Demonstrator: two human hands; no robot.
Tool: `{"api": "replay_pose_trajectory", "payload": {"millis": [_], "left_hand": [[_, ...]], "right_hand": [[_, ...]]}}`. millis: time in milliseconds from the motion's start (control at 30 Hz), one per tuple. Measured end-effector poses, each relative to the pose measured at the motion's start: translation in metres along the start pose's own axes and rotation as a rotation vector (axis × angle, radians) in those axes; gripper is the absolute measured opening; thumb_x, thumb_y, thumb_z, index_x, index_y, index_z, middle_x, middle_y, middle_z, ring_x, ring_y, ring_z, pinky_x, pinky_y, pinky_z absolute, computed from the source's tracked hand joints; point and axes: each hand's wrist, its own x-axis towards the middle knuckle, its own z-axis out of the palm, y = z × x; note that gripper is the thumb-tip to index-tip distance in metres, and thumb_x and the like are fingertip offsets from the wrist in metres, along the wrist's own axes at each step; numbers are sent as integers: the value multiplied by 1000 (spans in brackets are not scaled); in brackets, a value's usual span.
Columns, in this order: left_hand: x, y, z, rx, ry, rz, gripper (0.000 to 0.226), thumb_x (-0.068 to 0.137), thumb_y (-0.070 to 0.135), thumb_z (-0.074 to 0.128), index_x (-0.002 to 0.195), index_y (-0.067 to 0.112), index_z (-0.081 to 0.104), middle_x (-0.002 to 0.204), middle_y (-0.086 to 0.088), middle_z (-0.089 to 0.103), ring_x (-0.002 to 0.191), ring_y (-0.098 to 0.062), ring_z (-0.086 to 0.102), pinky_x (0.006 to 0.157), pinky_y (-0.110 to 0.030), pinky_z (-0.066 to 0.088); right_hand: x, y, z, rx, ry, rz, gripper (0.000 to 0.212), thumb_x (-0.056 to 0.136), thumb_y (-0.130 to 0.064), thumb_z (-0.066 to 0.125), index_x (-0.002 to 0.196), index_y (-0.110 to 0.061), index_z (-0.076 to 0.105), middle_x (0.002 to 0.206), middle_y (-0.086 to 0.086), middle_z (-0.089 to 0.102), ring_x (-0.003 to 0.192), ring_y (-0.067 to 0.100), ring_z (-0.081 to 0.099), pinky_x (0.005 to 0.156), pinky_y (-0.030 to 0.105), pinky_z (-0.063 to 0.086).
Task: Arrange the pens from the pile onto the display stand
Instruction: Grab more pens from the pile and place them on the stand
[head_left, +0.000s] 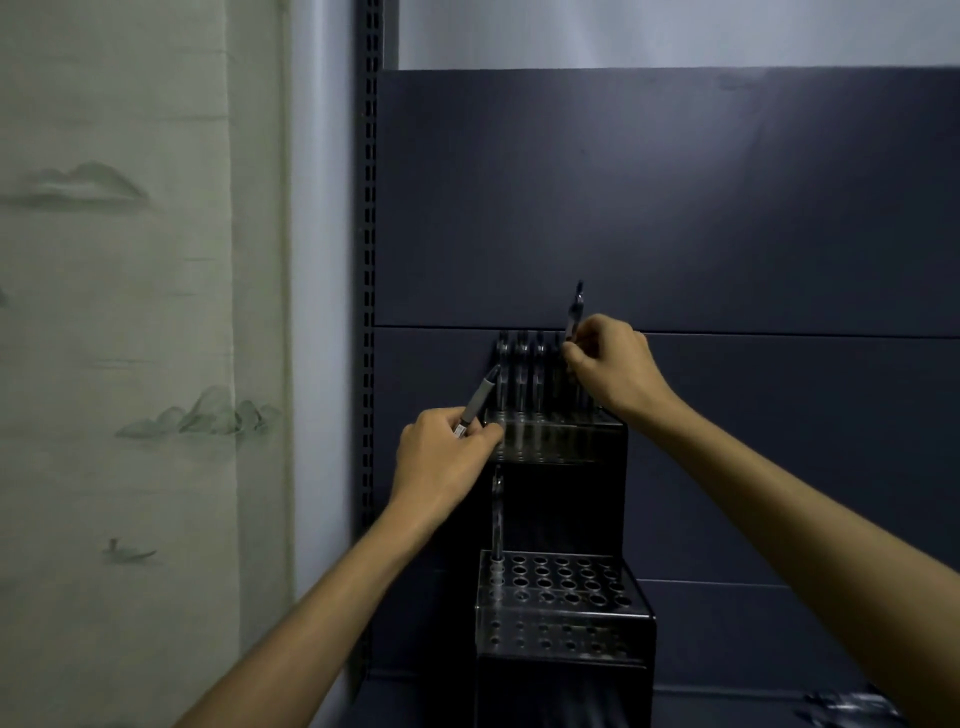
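Observation:
A black tiered display stand with rows of round holes stands against a dark panel. Its upper tier holds several pens upright in the back row. One lone pen stands in the lower tier's back left hole. My left hand grips a grey pen tilted up to the right, at the upper tier's left corner. My right hand pinches another pen upright above the right end of the back row. A pile of pens lies at the bottom right, partly hidden by my right forearm.
A slotted metal upright runs along the left of the dark back panel. A pale curtain with painted hills hangs at the left. The stand's lower tier has many vacant holes.

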Motion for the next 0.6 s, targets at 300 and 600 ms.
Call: {"api": "replay_pose_trajectory", "payload": {"millis": [300,600], "left_hand": [[6,4,1,-9,-8,12,35,85,27,68,56,19,49,51,8,46,51,-8,42,51,-23,35],[6,5,-1,-23,-4,-11,34,86,28,67,58,18,49,55,4,46,55,-11,44,54,-26,35]], "right_hand": [[2,-6,1,-73,-38,33,14,93,-18,60,85,-7,57,76,3,59,76,22,56,61,30,36],[-14,-3,10,-173,-102,56,21,88,-27,70,83,-7,72,77,5,69,75,19,62,69,34,49]]}}
